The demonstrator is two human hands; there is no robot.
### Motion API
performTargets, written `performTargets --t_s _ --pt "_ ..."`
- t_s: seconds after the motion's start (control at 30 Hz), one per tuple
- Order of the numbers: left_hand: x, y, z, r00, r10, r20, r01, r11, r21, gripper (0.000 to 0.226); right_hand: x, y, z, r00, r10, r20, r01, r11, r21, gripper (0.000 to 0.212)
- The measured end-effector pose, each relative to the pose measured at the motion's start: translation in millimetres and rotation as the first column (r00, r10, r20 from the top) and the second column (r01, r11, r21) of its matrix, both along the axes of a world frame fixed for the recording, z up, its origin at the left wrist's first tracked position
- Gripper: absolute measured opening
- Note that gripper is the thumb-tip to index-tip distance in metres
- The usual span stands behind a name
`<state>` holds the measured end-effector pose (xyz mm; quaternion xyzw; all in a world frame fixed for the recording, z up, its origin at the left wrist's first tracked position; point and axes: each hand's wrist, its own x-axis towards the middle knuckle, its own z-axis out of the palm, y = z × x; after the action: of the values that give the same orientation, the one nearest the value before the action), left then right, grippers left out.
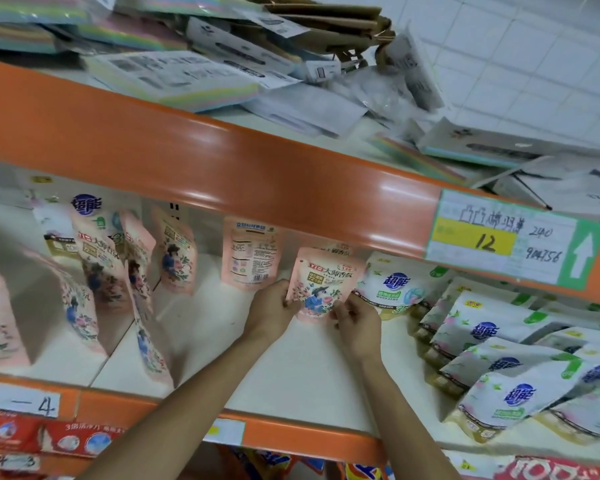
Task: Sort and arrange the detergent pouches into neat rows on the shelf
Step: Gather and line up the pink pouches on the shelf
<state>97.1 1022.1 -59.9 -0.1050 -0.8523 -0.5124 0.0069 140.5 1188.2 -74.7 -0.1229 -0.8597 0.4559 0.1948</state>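
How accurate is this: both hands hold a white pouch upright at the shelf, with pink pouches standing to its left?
Wrong colour: the head view shows the held pouch is pink, not white. The left hand and right hand do hold it upright at the shelf, pink pouches to its left.

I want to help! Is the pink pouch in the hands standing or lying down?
Standing up: the pink pouch is upright, left hand and right hand holding its bottom corners.
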Motion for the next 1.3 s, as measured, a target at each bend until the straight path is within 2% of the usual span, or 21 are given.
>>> performTargets --t_s 0.1,0.33,0.57,0.7,0.87,0.97,1.07,1.3 --pt "-0.8 2.2 -0.6 1.0 0.006 0.0 -0.006 1.0 0.007 0.016 -2.1 -0.5 0.5 0.999 -0.031 0.012 0.032 0.999 -0.035 0.022" --pt "2.4 3.8 -3.6 0.999 0.026 0.035 -0.027 1.0 0.015 0.017 6.5 -7.1 3.4 0.999 -0.026 -0.026 0.023 0.992 -0.125 0.021" --pt "13.4 -1.7 -1.2 0.997 0.012 0.078 -0.018 0.997 0.081 0.024 20.0 -11.1 3.5 0.998 -0.056 -0.036 0.051 0.989 -0.139 0.037" --pt "28.3 -9.3 1.4 0.995 0.014 0.097 -0.026 0.992 0.126 0.025 33.0 -19.7 3.2 0.996 -0.075 -0.057 0.065 0.985 -0.158 0.029" --pt "53.8 -28.0 2.9 0.998 0.014 0.064 -0.018 0.997 0.07 0.027 41.8 -40.9 -1.3 0.998 0.028 -0.065 -0.038 0.987 -0.155 0.034" --pt "74.9 -43.0 7.5 1.0 0.004 0.02 -0.004 0.999 0.033 0.017 46.5 -54.9 -3.2 0.99 0.135 -0.031 -0.138 0.98 -0.143 0.037" --pt "97.1 -58.6 12.3 1.0 0.01 -0.009 -0.009 0.999 0.03 0.018 49.3 -69.4 -5.8 0.973 0.229 0.003 -0.226 0.962 -0.154 0.037" --pt "166.2 -95.1 20.4 0.992 0.124 0.033 -0.125 0.99 0.059 0.025 71.9 -106.7 -9.0 0.891 0.451 0.051 -0.431 0.876 -0.217 0.04"
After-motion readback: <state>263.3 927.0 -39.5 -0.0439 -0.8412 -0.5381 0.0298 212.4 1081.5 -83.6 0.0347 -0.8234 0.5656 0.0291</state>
